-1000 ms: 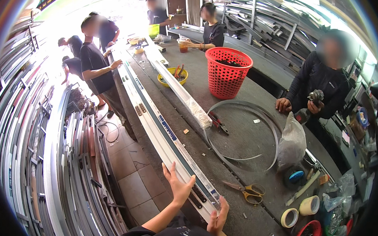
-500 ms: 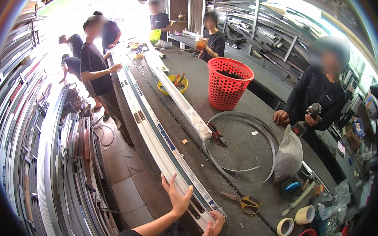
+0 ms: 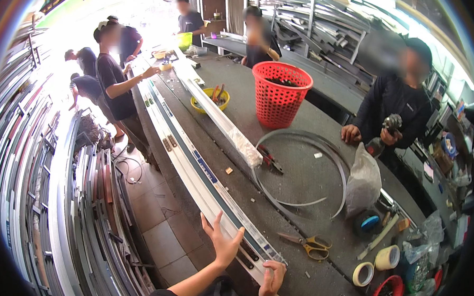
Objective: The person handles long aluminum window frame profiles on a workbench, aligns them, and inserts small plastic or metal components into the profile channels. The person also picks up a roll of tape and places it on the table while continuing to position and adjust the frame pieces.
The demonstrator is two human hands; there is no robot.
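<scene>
A long white metal profile [image 3: 198, 188] with a dark green stripe and dark slotted fittings runs along the near side of the workbench. My left hand [image 3: 224, 243] is over it with fingers and thumb spread, apparently touching its upper face. At the profile's near end, my right hand [image 3: 272, 281] has its fingers curled round the end corner; its fingertips are partly hidden. To the right of my right hand lie yellow-handled scissors [image 3: 313, 248]. A second white, plastic-wrapped profile [image 3: 222, 123] rests farther along the bench.
A red perforated basket [image 3: 281, 97], a coiled grey strip [image 3: 344, 179], red-handled pliers [image 3: 271, 160] and a plastic bag [image 3: 363, 180] stand or lie on the bench [image 3: 300, 151]. Tape rolls [image 3: 387, 257] sit at right. A co-worker [image 3: 395, 107] holds a power drill; others stand farther off. Stacked profiles [image 3: 80, 220] fill the left.
My hands keep almost the same places on the profile; the right fingers now curl more over its end. The co-worker at left has raised a hand off the bench. The view has shifted slightly.
</scene>
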